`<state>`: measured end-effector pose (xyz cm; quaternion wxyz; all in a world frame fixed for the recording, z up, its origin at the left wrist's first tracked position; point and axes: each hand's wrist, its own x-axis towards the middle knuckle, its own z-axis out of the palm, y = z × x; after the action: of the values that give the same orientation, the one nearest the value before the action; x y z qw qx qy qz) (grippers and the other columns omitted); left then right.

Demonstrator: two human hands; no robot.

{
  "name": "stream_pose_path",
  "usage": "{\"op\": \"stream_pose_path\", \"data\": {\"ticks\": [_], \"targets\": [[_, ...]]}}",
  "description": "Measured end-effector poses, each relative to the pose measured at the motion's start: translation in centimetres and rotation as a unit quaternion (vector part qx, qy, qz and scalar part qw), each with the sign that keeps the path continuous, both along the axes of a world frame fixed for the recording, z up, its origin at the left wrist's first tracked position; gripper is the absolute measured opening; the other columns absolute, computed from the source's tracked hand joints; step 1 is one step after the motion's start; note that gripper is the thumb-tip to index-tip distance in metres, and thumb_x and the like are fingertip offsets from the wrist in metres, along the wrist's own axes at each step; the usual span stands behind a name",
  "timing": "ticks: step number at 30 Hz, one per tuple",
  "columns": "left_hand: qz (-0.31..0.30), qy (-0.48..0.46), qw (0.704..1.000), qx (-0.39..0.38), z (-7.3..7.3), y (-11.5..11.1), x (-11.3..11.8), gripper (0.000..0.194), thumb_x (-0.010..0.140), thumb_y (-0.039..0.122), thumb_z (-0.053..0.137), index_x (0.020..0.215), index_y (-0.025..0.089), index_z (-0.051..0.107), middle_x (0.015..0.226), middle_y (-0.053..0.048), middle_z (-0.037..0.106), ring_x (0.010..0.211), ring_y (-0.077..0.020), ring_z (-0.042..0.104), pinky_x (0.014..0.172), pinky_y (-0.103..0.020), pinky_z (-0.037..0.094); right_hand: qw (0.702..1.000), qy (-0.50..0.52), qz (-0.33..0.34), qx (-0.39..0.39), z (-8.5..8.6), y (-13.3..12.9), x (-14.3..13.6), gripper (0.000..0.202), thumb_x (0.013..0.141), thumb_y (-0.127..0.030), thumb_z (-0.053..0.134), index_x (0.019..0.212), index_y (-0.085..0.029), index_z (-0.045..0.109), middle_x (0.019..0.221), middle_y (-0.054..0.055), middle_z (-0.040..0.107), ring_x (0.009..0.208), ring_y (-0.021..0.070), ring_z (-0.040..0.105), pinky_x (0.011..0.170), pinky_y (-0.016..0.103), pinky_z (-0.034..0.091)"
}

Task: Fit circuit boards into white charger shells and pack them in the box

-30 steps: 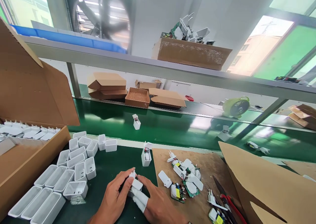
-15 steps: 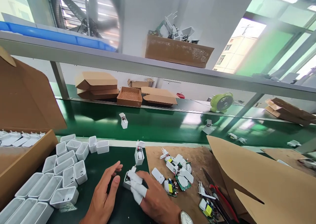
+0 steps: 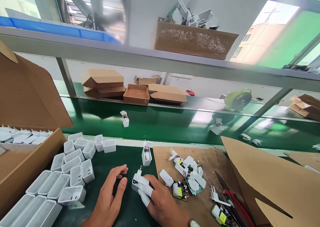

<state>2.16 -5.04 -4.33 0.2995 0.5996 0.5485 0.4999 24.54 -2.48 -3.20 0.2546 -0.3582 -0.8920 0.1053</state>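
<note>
My right hand (image 3: 160,198), with white covers on some fingertips, grips a small white charger (image 3: 137,180) whose plug pins point up. Just left of it, my left hand (image 3: 111,192) hovers with thumb and fingers apart, holding nothing. Behind the held piece, another white charger (image 3: 146,156) stands upright with its plug end on top. Several white plastic housings (image 3: 58,183) lie in rows to the left of my left hand. Right of my right hand, green circuit boards (image 3: 191,177) with white plug parts are heaped on a cardboard sheet (image 3: 160,157).
An open carton (image 3: 37,160) with white parts stands at the left. Red-handled pliers (image 3: 235,200) lie at the right beside a raised cardboard flap (image 3: 270,173). A green conveyor belt (image 3: 162,120) crosses behind, carrying a white charger (image 3: 125,119). A shelf beam (image 3: 140,58) runs overhead.
The view has shifted slightly, so most things appear further right. My right hand still grips the charger, and my left hand stays apart beside it.
</note>
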Motion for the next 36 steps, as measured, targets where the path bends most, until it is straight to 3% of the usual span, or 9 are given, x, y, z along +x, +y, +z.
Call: {"op": "stream_pose_path", "data": {"ticks": [13, 19, 23, 25, 26, 29, 31, 33, 36], "targets": [[-0.042, 0.034, 0.998, 0.038, -0.1, -0.3, 0.3, 0.034, 0.106, 0.036, 0.055, 0.138, 0.028, 0.059, 0.129, -0.010, 0.068, 0.111, -0.0262, 0.071, 0.097, -0.041, 0.062, 0.999, 0.014, -0.024, -0.021, 0.6, -0.8, 0.2, 0.044, 0.094, -0.005, 0.052, 0.129, -0.027, 0.066, 0.124, 0.009, 0.067, 0.107, 0.0228, 0.072, 0.092, 0.034, 0.063], [-0.120, 0.053, 0.990, 0.047, -1.9, -0.3, 1.1, 0.094, 0.078, 0.014, 0.084, 0.156, 0.032, 0.037, 0.141, -0.012, 0.057, 0.121, -0.0300, 0.066, 0.105, -0.046, 0.059, 0.986, 0.147, -0.076, -0.035, 0.1, -1.4, -0.7, 0.050, 0.095, -0.010, 0.058, 0.141, -0.031, 0.060, 0.126, 0.008, 0.067, 0.113, 0.0234, 0.069, 0.098, 0.036, 0.060], [-0.150, 0.066, 0.986, 0.026, -2.5, -0.4, 1.3, 0.093, 0.082, 0.005, 0.072, 0.160, 0.034, 0.031, 0.143, -0.012, 0.056, 0.126, -0.0298, 0.066, 0.107, -0.045, 0.059, 0.967, 0.227, -0.041, -0.112, -0.8, -1.6, -1.4, 0.040, 0.095, -0.015, 0.062, 0.131, -0.031, 0.070, 0.122, 0.008, 0.070, 0.110, 0.0240, 0.070, 0.096, 0.037, 0.060], [-0.143, 0.068, 0.986, 0.052, -2.6, -0.5, 1.3, 0.091, 0.085, 0.008, 0.072, 0.161, 0.034, 0.030, 0.145, -0.012, 0.056, 0.130, -0.0313, 0.065, 0.107, -0.045, 0.059, 0.918, 0.317, -0.055, -0.233, -0.6, -1.7, -2.0, 0.033, 0.093, -0.025, 0.072, 0.126, -0.029, 0.074, 0.120, 0.009, 0.073, 0.109, 0.0261, 0.071, 0.096, 0.039, 0.060], [-0.136, 0.070, 0.985, 0.074, -2.6, -0.5, 1.4, 0.089, 0.087, 0.011, 0.072, 0.161, 0.033, 0.030, 0.146, -0.013, 0.055, 0.132, -0.0325, 0.063, 0.108, -0.046, 0.058, 0.871, 0.377, -0.069, -0.307, -0.3, -1.7, -2.3, 0.033, 0.091, -0.032, 0.076, 0.124, -0.028, 0.075, 0.119, 0.009, 0.074, 0.108, 0.0274, 0.071, 0.096, 0.041, 0.060], [-0.098, 0.058, 0.983, 0.141, -2.6, -0.8, 1.6, 0.079, 0.093, 0.019, 0.072, 0.160, 0.032, 0.032, 0.150, -0.014, 0.055, 0.137, -0.0342, 0.060, 0.111, -0.047, 0.056, 0.681, 0.535, -0.087, -0.491, 1.1, -1.9, -3.4, 0.039, 0.085, -0.045, 0.083, 0.115, -0.021, 0.078, 0.112, 0.010, 0.077, 0.103, 0.0292, 0.072, 0.092, 0.042, 0.059], [-0.077, 0.034, 0.983, 0.165, -2.5, -0.9, 1.8, 0.074, 0.096, 0.022, 0.070, 0.159, 0.031, 0.033, 0.147, -0.014, 0.058, 0.132, -0.0325, 0.064, 0.106, -0.044, 0.060, 0.591, 0.578, -0.075, -0.558, 1.8, -2.1, -4.1, 0.036, 0.082, -0.045, 0.085, 0.105, -0.018, 0.080, 0.106, 0.010, 0.079, 0.101, 0.0292, 0.072, 0.092, 0.042, 0.058], [-0.068, 0.017, 0.982, 0.174, -2.2, -1.0, 1.9, 0.073, 0.097, 0.025, 0.071, 0.159, 0.030, 0.034, 0.141, -0.014, 0.063, 0.122, -0.0300, 0.069, 0.100, -0.041, 0.063, 0.541, 0.590, -0.063, -0.596, 2.2, -2.1, -4.6, 0.032, 0.078, -0.042, 0.086, 0.096, -0.016, 0.081, 0.098, 0.010, 0.079, 0.097, 0.0284, 0.072, 0.090, 0.040, 0.058], [-0.062, 0.014, 0.982, 0.178, -1.5, -1.0, 1.8, 0.070, 0.097, 0.027, 0.071, 0.157, 0.029, 0.036, 0.136, -0.012, 0.067, 0.111, -0.0264, 0.072, 0.095, -0.038, 0.064, 0.515, 0.589, -0.056, -0.620, 2.1, -2.1, -5.0, 0.029, 0.078, -0.039, 0.085, 0.091, -0.014, 0.080, 0.090, 0.009, 0.078, 0.093, 0.0273, 0.071, 0.086, 0.037, 0.059]]}}
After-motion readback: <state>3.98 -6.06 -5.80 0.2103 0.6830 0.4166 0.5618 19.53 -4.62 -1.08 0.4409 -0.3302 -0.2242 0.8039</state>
